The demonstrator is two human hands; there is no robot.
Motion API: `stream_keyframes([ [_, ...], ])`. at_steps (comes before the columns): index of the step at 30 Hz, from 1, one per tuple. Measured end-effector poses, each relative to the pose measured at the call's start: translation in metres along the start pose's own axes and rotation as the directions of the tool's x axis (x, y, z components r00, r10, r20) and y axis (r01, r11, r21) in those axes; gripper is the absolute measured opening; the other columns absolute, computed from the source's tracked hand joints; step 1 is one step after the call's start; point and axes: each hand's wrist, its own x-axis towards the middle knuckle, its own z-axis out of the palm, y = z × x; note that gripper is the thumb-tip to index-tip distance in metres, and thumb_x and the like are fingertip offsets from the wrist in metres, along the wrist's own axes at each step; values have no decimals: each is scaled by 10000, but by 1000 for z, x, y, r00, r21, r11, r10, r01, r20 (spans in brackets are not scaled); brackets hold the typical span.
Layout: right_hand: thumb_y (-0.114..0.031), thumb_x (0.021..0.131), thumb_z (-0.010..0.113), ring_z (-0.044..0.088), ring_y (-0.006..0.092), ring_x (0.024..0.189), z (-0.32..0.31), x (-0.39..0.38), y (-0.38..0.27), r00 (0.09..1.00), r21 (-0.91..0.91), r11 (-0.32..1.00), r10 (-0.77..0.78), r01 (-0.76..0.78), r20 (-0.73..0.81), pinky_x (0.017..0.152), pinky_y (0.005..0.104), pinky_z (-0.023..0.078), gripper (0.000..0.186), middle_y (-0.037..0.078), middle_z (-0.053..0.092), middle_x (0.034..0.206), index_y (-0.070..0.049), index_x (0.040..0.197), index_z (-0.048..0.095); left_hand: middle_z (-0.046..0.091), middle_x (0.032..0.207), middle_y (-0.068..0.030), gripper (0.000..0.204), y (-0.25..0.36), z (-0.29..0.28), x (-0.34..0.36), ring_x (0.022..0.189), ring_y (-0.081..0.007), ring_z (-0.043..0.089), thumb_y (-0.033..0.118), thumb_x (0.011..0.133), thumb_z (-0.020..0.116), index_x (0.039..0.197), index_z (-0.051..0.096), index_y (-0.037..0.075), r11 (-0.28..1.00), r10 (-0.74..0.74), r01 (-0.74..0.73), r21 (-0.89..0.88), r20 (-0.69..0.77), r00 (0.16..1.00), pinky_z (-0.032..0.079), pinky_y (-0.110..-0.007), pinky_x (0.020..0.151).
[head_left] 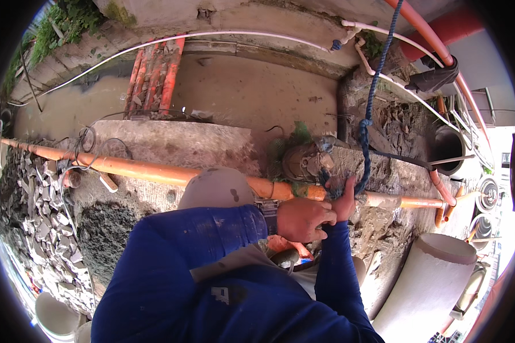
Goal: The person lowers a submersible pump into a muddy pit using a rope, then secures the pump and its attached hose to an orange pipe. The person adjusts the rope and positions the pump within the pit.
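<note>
**Blue rope, held in both hands**

My left hand (303, 219) and right hand (343, 201) are both closed around the blue rope (369, 108), just above the orange pipe (154, 170). The rope runs up past a muddy pump (303, 162), its shape hard to make out. White pipe section (429, 280) lower right, cut off. My sleeves hide what lies below.
</note>
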Motion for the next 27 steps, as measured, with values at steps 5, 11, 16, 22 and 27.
stream_keyframes([
  [5, -261, 1053, 483, 476, 168, 764, -59, -75, 21, 943, 633, 719, 328, -286, 54, 744, 294, 409, 316, 73, 531, 783, -42, 827, 513, 618, 1003, -138, 293, 20, 4, -1, 912, -331, 639, 260, 860, 681, 1027, 646, 22, 996, -61, 77, -54, 249, 966, 500, -452, 792],
  [11, -404, 1037, 496, 448, 203, 734, -89, -133, 76, 591, 904, -69, 735, -423, 333, 771, 334, 378, 449, 50, 492, 725, -80, 727, 482, 695, 944, -165, 326, 0, -2, 35, 915, -314, 677, 320, 863, 658, 969, 712, 17, 995, -40, 79, -53, 527, 849, 521, -414, 810],
  [16, -312, 1030, 555, 654, 169, 843, -93, -175, 135, 764, 491, 628, 632, -605, 132, 722, 284, 541, 307, 45, 683, 1001, -21, 1037, 652, 700, 1018, -161, 265, -111, -50, 126, 992, -323, 662, 283, 872, 670, 977, 704, 42, 883, -373, 278, 377, 208, 904, 513, -415, 862],
  [22, -242, 1039, 543, 681, 191, 914, -105, -178, 145, 835, 228, 807, 548, -544, 51, 796, 300, 542, 296, 71, 704, 1048, 11, 1166, 630, 572, 1351, -145, 493, -194, -12, 191, 1291, -333, 513, 335, 932, 629, 1362, 559, 105, 477, -537, 329, 815, -26, 843, 348, -531, 1123],
  [27, -265, 1022, 571, 693, 246, 948, -87, -192, 177, 691, 590, 522, 718, -616, 86, 837, 365, 558, 344, 105, 695, 1096, 32, 1189, 617, 655, 1200, -184, 405, -215, 8, 181, 1122, -368, 619, 233, 915, 614, 1302, 600, 114, 524, -579, 431, 734, -64, 813, 486, -491, 981],
])
